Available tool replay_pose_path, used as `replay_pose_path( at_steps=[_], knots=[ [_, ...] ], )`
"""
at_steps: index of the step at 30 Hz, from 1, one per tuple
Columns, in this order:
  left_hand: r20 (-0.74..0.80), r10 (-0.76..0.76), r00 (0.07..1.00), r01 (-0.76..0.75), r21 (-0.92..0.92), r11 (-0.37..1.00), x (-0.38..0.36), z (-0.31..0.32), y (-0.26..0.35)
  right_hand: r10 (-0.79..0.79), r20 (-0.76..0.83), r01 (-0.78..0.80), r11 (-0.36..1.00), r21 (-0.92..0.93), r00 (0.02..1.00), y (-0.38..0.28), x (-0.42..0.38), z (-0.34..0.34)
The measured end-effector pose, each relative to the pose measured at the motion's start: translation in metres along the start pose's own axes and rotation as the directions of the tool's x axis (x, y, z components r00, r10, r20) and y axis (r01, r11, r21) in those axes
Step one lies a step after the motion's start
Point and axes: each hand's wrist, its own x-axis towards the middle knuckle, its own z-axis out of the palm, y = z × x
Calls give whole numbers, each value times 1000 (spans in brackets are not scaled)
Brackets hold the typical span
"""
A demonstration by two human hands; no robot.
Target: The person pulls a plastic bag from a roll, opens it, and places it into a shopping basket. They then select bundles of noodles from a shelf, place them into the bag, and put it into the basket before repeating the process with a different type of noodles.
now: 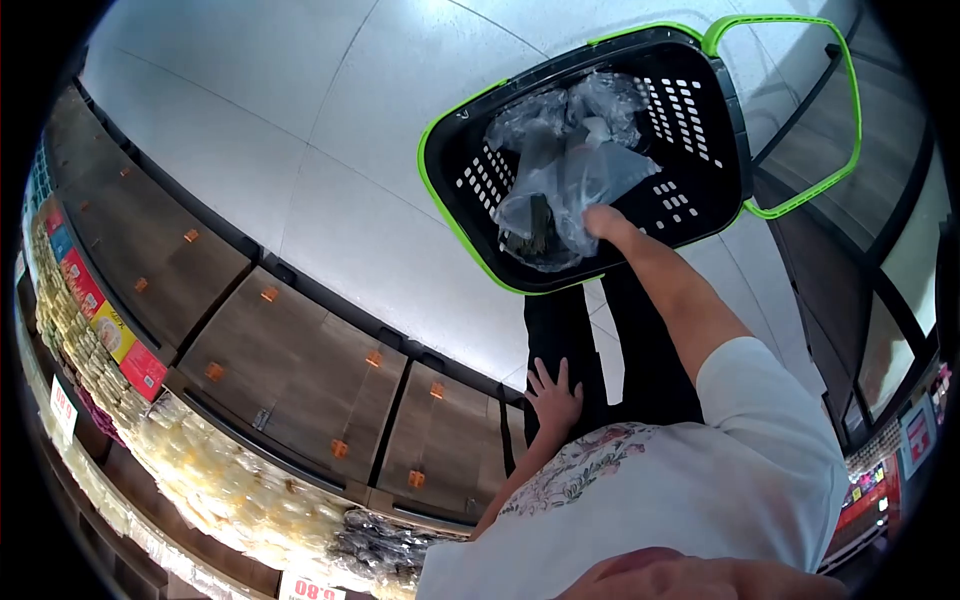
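Note:
My right hand (604, 222) reaches over the near rim of a black shopping basket (735, 150) with green edging. Its fingers are closed on a clear plastic bag (600, 180), though the fingertips are partly hidden by the film. Beside this bag lie more clear bags (610, 98), and one holds something dark green (540, 225) that I cannot make out. My left hand (556, 397) rests on my dark trouser leg, fingers spread, holding nothing.
The basket's green handle (858, 120) is folded out to the right. Pale floor tiles (380, 180) surround it. Along the left run brown cabinet fronts (290, 375), below a display of packed goods (220, 475) with price tags (63, 408). Dark shelving (840, 240) stands at right.

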Motion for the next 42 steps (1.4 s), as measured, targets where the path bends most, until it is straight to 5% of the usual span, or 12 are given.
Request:
replay_pose_path(
  at_steps=[4, 9, 15, 18, 22, 23, 24, 25, 26, 35, 37, 42],
  knots=[
    [-28, -8, 1000, 8, 2, 1000, 7, -4, 4, 51, 85, -50, 999, -6, 995, -39, -20, -47],
    [-83, -20, 996, 16, -48, 999, 20, -5, 3, 147, -200, -133, 988, 81, 969, -31, -2, -130],
    [-147, -67, 987, 50, -116, 992, 41, -7, 5, 272, -635, -46, 936, 349, 723, 12, 82, -140],
    [-173, -84, 981, 63, -123, 990, 50, -9, 5, 515, -207, -154, 573, 805, 832, 38, 151, -115],
    [-165, -117, 979, 94, -140, 986, 58, -10, 8, 296, -363, 42, 723, 690, 884, 58, 227, -68],
    [-163, -116, 980, 94, -141, 986, 58, -10, 8, -32, -381, 23, 999, -28, 924, 43, 214, -89],
    [-162, -115, 980, 92, -140, 986, 59, -10, 7, -32, -378, 25, 999, -24, 925, 22, 205, -104],
    [-158, -116, 981, 94, -136, 986, 60, -10, 7, 373, -204, -126, 694, 709, 905, -1, 196, -118],
    [-151, -121, 981, 101, -133, 986, 60, -10, 7, 519, 207, -202, -66, 977, 830, -11, 194, -123],
    [-196, -88, 977, 68, -106, 992, 64, -16, 5, 472, -482, 79, 649, 757, 739, -11, 193, -82],
    [-216, -74, 974, 54, -96, 994, 64, -17, 4, 371, -183, 181, 39, 983, 910, -29, 117, -103],
    [-272, -46, 961, 12, -126, 992, 59, -13, 2, 309, -322, 371, -114, 922, 895, -28, 13, -77]
  ],
)
